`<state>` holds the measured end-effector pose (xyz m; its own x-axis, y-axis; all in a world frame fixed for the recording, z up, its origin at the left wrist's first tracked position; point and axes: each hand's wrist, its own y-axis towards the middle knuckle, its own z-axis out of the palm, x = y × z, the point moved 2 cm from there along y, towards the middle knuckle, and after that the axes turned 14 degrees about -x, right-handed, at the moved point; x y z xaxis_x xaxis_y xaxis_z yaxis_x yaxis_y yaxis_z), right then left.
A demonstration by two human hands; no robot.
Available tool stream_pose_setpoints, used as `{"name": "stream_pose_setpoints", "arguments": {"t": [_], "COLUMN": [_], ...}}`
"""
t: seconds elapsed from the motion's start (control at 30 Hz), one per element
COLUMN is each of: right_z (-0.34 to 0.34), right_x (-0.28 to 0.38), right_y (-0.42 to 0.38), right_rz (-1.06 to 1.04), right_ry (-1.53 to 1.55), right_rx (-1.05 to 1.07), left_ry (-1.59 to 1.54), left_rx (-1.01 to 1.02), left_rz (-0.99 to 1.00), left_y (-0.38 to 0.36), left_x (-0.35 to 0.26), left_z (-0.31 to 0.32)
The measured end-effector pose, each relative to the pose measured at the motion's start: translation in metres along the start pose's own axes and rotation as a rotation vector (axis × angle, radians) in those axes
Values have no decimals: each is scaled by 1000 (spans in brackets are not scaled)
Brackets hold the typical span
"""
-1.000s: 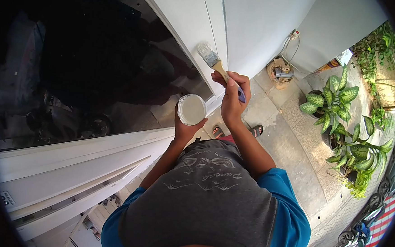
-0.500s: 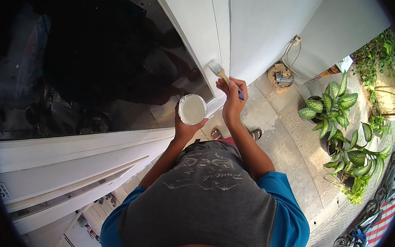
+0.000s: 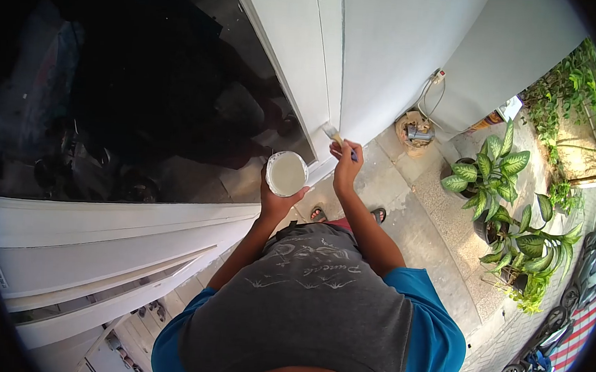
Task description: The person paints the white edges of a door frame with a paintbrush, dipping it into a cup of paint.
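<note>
My left hand [image 3: 280, 202] is wrapped round a round white tub of paint [image 3: 287, 174], held in front of my body with its open top facing up. Pale grey-white paint fills the inside, and smears mark the rim. In my right hand [image 3: 346, 167] is a paintbrush [image 3: 337, 140], gripped by its handle, which is wooden near the bristles and purple at the far end. Its pale bristles are right at the white frame [image 3: 323, 85] beside the dark glass pane [image 3: 180, 97]. The tub sits just left of the brush, overlapping the glass corner in this view.
A white wall [image 3: 395, 49] rises beyond the frame. On the paved floor [image 3: 405, 213] stands a round container [image 3: 414, 133] with things in it, near a cable [image 3: 424, 98]. Potted plants [image 3: 495, 171] line the right side, with parked motorbikes [image 3: 541, 344] farther off.
My right hand has moved the brush down along the white frame, toward my body. The tub has stayed in my left hand, shifting only slightly as the view moved.
</note>
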<state>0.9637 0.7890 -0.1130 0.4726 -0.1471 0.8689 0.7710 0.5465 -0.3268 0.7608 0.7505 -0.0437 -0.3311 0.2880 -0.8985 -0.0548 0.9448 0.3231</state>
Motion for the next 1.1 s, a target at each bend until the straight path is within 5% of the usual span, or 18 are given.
{"name": "stream_pose_setpoints", "arguments": {"t": [0.2, 0.33, 0.53, 1.1], "right_z": [69, 63, -28, -47], "right_x": [157, 133, 6, 181], "right_y": [-45, -34, 16, 125], "right_rz": [-198, -291, -10, -19], "right_ry": [359, 395, -8, -197], "right_rx": [322, 422, 227, 605], "left_ry": [4, 8, 32, -48], "left_rx": [-14, -44, -156, -410], "left_rz": [-35, -50, 14, -134], "left_y": [-4, -10, -17, -54], "left_x": [-11, -10, -24, -102], "left_z": [6, 10, 23, 148]}}
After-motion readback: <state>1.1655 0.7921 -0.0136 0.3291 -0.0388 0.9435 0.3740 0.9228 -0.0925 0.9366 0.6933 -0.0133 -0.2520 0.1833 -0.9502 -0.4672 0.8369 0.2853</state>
